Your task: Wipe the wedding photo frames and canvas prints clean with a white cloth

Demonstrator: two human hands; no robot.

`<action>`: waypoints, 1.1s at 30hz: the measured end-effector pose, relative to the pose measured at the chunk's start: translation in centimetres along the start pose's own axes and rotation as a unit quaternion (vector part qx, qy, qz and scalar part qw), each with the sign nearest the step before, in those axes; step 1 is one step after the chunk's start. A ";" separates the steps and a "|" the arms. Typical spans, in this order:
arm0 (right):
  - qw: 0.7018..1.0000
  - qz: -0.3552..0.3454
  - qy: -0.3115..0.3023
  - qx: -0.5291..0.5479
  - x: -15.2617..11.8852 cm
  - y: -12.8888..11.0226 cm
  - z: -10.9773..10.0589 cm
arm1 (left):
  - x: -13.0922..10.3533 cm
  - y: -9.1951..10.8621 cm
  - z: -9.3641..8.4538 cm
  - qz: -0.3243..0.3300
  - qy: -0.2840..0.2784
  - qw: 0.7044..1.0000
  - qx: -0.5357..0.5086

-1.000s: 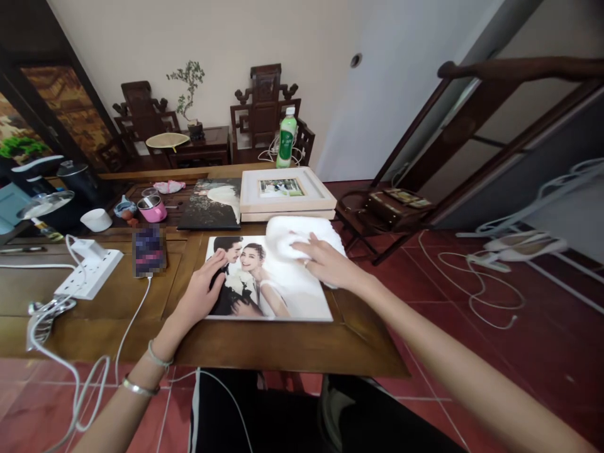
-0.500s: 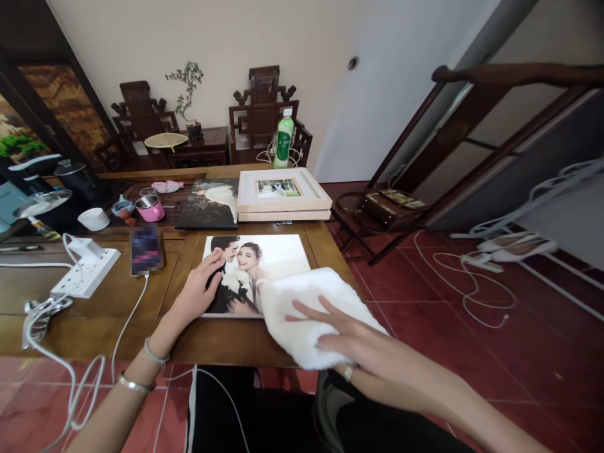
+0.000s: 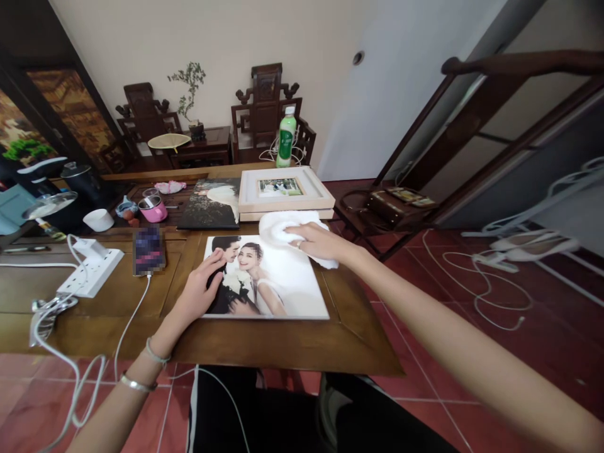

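Observation:
A wedding photo panel (image 3: 295, 286) lies flat near the front edge of the wooden table (image 3: 283, 343). My left hand (image 3: 201, 286) rests on its left side, fingers stretched out and holding nothing. At the panel's far right corner, my right hand (image 3: 314, 239) grips a white cloth (image 3: 278, 229), which covers that corner. The cloth's far edge comes up against the light framed picture (image 3: 287, 198) behind the panel. Beside that frame lies a dark photo panel (image 3: 210, 204).
Left of the panel are a phone (image 3: 149, 251) on a charging cable and a white power strip (image 3: 94, 274). Farther back stand a pink cup (image 3: 153, 209), a small white cup (image 3: 98, 219) and a green bottle (image 3: 285, 138). A wooden chair (image 3: 401, 214) holds a brown bag at the right.
My right hand has swept the cloth from the panel's near right corner away to its far right corner, uncovering the lower right part. My left hand has stayed in place.

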State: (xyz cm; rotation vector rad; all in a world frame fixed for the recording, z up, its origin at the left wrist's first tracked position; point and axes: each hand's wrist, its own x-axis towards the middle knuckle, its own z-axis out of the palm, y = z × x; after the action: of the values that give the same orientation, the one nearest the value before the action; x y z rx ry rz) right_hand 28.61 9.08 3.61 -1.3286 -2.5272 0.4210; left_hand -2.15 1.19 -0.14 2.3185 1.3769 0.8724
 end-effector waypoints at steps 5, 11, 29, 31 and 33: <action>1.000 0.007 -0.024 -0.010 -2.8 -2.4 0.1 | 0.0 -0.1 0.1 -0.006 0.004 1.000 -0.003; 0.992 0.006 -0.124 0.006 -11.4 -8.1 0.2 | 0.0 -0.2 0.2 0.001 0.010 1.000 -0.003; 0.993 -0.107 -0.016 -0.037 -4.1 -4.0 1.2 | 0.0 -0.3 0.0 0.009 -0.016 1.000 0.008; 0.993 -0.108 0.013 -0.051 -2.2 -2.5 1.7 | 0.0 -0.2 -0.1 0.006 -0.019 1.000 0.006; 0.993 -0.095 0.032 -0.057 -1.3 -1.8 2.2 | 0.0 -0.2 -0.1 0.003 -0.019 1.000 0.003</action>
State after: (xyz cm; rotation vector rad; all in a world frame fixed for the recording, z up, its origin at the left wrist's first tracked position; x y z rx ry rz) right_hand 27.20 6.73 2.12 -1.1047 -2.6275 0.1958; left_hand -2.33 1.25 -0.15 2.3321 1.3592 0.8226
